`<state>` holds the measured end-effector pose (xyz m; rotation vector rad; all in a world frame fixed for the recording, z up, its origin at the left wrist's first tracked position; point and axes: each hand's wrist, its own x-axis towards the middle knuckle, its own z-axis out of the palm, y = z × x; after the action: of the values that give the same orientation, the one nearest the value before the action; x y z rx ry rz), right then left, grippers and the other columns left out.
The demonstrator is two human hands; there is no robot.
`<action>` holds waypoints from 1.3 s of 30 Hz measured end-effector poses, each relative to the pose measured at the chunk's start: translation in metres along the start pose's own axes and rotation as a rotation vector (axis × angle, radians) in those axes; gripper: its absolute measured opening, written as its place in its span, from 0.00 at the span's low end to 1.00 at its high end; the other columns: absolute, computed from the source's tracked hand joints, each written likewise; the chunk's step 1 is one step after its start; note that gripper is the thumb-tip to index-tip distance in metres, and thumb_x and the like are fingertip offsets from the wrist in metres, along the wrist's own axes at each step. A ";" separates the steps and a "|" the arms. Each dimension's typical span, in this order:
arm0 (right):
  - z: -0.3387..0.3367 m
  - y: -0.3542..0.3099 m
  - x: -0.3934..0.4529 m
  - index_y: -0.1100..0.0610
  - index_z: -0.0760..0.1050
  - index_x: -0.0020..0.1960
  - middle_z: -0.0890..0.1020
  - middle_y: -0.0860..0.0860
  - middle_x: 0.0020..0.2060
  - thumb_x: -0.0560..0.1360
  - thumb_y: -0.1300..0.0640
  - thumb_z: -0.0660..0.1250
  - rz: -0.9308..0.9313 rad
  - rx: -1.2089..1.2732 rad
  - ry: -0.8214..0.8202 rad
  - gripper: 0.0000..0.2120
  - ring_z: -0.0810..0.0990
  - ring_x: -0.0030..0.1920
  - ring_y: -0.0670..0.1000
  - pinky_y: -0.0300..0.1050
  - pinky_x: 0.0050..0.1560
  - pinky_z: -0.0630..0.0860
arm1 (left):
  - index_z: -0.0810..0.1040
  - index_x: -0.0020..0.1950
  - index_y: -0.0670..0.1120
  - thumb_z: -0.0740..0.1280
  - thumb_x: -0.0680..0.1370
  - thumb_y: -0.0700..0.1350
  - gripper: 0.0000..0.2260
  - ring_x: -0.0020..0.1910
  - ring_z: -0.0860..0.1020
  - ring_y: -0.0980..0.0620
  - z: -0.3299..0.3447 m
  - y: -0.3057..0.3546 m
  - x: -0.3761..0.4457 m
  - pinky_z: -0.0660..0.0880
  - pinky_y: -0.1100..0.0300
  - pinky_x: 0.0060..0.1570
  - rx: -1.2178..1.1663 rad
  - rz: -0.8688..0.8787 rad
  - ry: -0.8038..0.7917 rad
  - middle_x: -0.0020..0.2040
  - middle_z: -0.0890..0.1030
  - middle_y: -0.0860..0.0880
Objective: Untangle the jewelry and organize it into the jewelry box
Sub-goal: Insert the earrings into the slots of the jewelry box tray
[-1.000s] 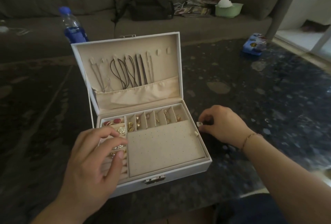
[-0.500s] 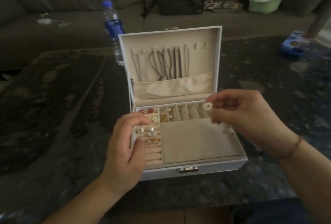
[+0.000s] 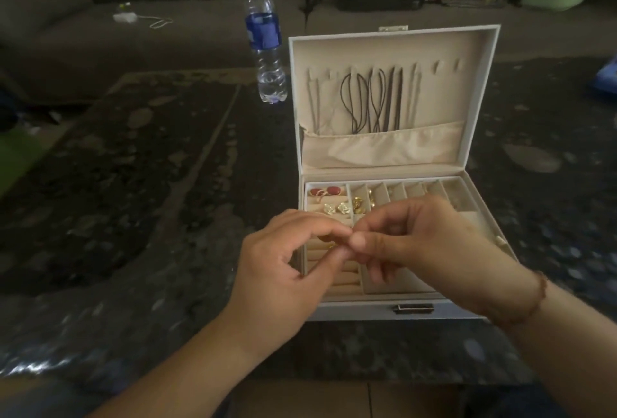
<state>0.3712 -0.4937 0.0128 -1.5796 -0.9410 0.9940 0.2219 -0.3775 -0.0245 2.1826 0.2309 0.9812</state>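
Over the ring rolls, fingers of both hands meeting tip to tip, pinching something tiny, hidden between them. Left hand and right hand both curled tight above the jewelry box. Likely an earring: light, small, slippery, easily dropped, best held by the post or edge. Box open on the bench, cords hanging in the lid, gold earrings already slotted. Half a second ago hands apart, white piece in right; now joined.
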 end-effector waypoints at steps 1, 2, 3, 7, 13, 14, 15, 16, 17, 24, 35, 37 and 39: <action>0.002 0.002 0.001 0.59 0.84 0.43 0.84 0.55 0.31 0.68 0.53 0.74 -0.029 -0.012 0.046 0.09 0.81 0.29 0.49 0.39 0.33 0.78 | 0.82 0.53 0.50 0.72 0.75 0.47 0.08 0.50 0.82 0.57 -0.001 0.002 0.000 0.79 0.63 0.49 -0.030 -0.066 0.015 0.47 0.83 0.59; 0.005 0.004 0.001 0.57 0.84 0.43 0.84 0.53 0.31 0.68 0.52 0.73 -0.084 -0.069 0.111 0.09 0.81 0.29 0.47 0.37 0.32 0.77 | 0.82 0.53 0.52 0.72 0.75 0.48 0.08 0.49 0.83 0.57 -0.002 0.003 0.000 0.79 0.65 0.49 -0.063 -0.146 0.035 0.46 0.84 0.59; 0.008 0.006 0.001 0.54 0.84 0.44 0.84 0.50 0.32 0.68 0.51 0.74 -0.164 -0.168 0.186 0.09 0.81 0.30 0.43 0.34 0.32 0.76 | 0.82 0.53 0.53 0.73 0.75 0.49 0.08 0.49 0.83 0.57 -0.003 0.004 0.001 0.79 0.65 0.48 -0.099 -0.232 0.057 0.46 0.84 0.59; 0.017 0.014 -0.003 0.51 0.83 0.53 0.81 0.40 0.39 0.70 0.54 0.76 -0.523 -0.652 0.314 0.12 0.79 0.38 0.42 0.31 0.36 0.76 | 0.85 0.48 0.51 0.75 0.72 0.46 0.06 0.45 0.85 0.56 -0.004 0.003 0.002 0.81 0.62 0.46 -0.226 -0.485 0.070 0.43 0.86 0.56; 0.022 0.021 0.000 0.55 0.83 0.51 0.77 0.41 0.39 0.72 0.56 0.75 -0.632 -0.823 0.286 0.08 0.73 0.33 0.40 0.28 0.37 0.72 | 0.85 0.46 0.48 0.75 0.72 0.41 0.05 0.42 0.85 0.54 -0.006 0.003 0.002 0.81 0.61 0.45 -0.330 -0.611 0.018 0.40 0.86 0.52; 0.022 0.022 0.000 0.54 0.83 0.50 0.78 0.41 0.39 0.71 0.57 0.76 -0.617 -0.815 0.275 0.08 0.73 0.33 0.40 0.28 0.36 0.72 | 0.85 0.45 0.48 0.75 0.71 0.40 0.04 0.42 0.85 0.53 -0.007 0.002 0.002 0.81 0.61 0.45 -0.351 -0.634 0.017 0.40 0.86 0.52; 0.021 0.021 0.000 0.54 0.83 0.50 0.79 0.42 0.38 0.71 0.57 0.76 -0.597 -0.784 0.262 0.08 0.74 0.33 0.41 0.28 0.36 0.72 | 0.86 0.44 0.48 0.76 0.71 0.40 0.04 0.42 0.85 0.53 -0.007 0.002 0.001 0.81 0.61 0.45 -0.364 -0.644 0.007 0.40 0.86 0.51; 0.020 0.021 -0.001 0.53 0.83 0.49 0.79 0.42 0.38 0.71 0.56 0.76 -0.575 -0.740 0.249 0.08 0.74 0.33 0.42 0.28 0.35 0.71 | 0.86 0.43 0.48 0.76 0.71 0.40 0.05 0.42 0.85 0.52 -0.007 0.002 0.000 0.81 0.59 0.46 -0.371 -0.647 -0.008 0.40 0.86 0.51; 0.019 0.020 -0.001 0.52 0.82 0.49 0.78 0.41 0.37 0.71 0.54 0.76 -0.557 -0.709 0.239 0.08 0.75 0.33 0.42 0.29 0.34 0.71 | 0.86 0.43 0.49 0.76 0.71 0.39 0.05 0.42 0.85 0.51 -0.007 0.002 0.000 0.81 0.58 0.46 -0.375 -0.644 -0.026 0.40 0.86 0.50; 0.014 0.017 -0.001 0.46 0.82 0.48 0.69 0.40 0.28 0.70 0.47 0.70 -0.467 -0.782 0.130 0.08 0.71 0.30 0.43 0.35 0.29 0.69 | 0.84 0.47 0.45 0.70 0.76 0.41 0.03 0.41 0.85 0.52 -0.014 -0.005 0.003 0.81 0.61 0.44 -0.303 -0.597 -0.106 0.39 0.86 0.50; 0.013 0.018 0.004 0.43 0.82 0.49 0.72 0.43 0.24 0.71 0.48 0.73 -0.204 -0.811 0.025 0.06 0.74 0.32 0.41 0.32 0.33 0.66 | 0.83 0.47 0.43 0.68 0.78 0.39 0.04 0.38 0.83 0.51 -0.010 -0.009 0.003 0.79 0.64 0.41 -0.335 -0.569 -0.005 0.36 0.85 0.48; 0.013 0.017 0.005 0.43 0.82 0.48 0.73 0.42 0.24 0.71 0.47 0.73 -0.178 -0.817 0.025 0.06 0.75 0.33 0.40 0.33 0.32 0.66 | 0.83 0.47 0.43 0.68 0.78 0.40 0.04 0.38 0.83 0.52 -0.010 -0.009 0.002 0.79 0.64 0.41 -0.333 -0.568 -0.013 0.36 0.85 0.48; 0.013 0.016 0.006 0.42 0.82 0.48 0.74 0.40 0.25 0.71 0.46 0.74 -0.160 -0.813 0.030 0.06 0.75 0.33 0.40 0.33 0.32 0.66 | 0.83 0.48 0.44 0.68 0.78 0.40 0.04 0.38 0.83 0.52 -0.010 -0.010 0.001 0.79 0.63 0.42 -0.316 -0.558 -0.019 0.37 0.85 0.49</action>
<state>0.3625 -0.4868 -0.0058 -2.1147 -1.5401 0.4774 0.2167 -0.3638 -0.0261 1.6991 0.5954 0.6275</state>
